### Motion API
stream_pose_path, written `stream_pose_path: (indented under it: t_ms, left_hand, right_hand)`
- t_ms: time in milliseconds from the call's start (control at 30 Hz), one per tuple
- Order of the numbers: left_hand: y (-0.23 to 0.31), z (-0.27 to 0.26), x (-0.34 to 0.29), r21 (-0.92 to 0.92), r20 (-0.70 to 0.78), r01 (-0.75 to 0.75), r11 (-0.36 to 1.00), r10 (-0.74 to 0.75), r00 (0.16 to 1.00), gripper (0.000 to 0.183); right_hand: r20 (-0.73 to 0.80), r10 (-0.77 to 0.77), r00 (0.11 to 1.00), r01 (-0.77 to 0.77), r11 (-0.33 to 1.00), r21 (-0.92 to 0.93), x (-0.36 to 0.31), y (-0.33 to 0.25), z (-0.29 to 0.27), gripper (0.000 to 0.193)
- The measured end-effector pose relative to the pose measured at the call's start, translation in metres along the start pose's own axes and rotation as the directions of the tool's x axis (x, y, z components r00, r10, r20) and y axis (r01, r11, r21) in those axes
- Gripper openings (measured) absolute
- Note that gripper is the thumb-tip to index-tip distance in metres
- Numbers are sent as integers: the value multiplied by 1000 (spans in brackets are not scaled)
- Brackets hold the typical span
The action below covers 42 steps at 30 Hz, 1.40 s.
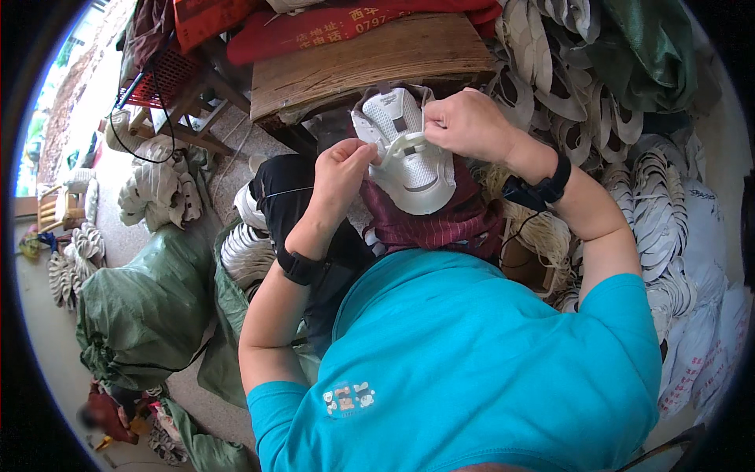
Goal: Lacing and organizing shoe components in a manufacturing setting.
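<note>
A white shoe upper (pixel 425 185) with a mesh toe and a padded tongue (pixel 393 114) rests over my lap on dark red cloth (pixel 401 228), its toe toward me. At the left edge of its opening, my left hand (pixel 340 169) is closed in a pinch. My right hand (pixel 472 124) is closed at the opening's right edge, fingers curled under. A pale raised band crosses the opening between both hands. Whether the fingertips grip the upper's edge or a thin lace is too small to tell.
Beyond the upper stands a wooden bench (pixel 370 63) with red cloth on top. A box of cream-coloured cords (pixel 543 240) is by my right side. Bundled shoe parts (pixel 653 212) hang and lie at right. Green sacks (pixel 149 307) and more bundles sit at left.
</note>
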<state>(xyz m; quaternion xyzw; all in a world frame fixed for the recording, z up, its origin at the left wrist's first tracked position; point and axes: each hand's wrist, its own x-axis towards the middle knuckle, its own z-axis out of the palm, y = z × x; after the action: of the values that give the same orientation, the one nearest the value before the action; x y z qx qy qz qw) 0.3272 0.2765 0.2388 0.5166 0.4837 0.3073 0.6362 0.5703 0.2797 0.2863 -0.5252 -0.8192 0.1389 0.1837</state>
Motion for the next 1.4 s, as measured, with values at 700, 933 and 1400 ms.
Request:
stream_pose_path:
  t_ms: [700,933,1400]
  left_hand:
    - [54,-18,15,735,387,-594,329,516,764,34]
    - [68,-27,34,694,550,-622,364,290,783,28]
    - [9,8,40,415,-169,-334,846,432,886,22]
  right_hand:
    - [310,-323,894,390,902,-186,26,5,-39,26]
    - [430,-239,871,331,931,-153,38,6,-40,16]
    - [266,315,911,-412,686,599,33,14,7,21]
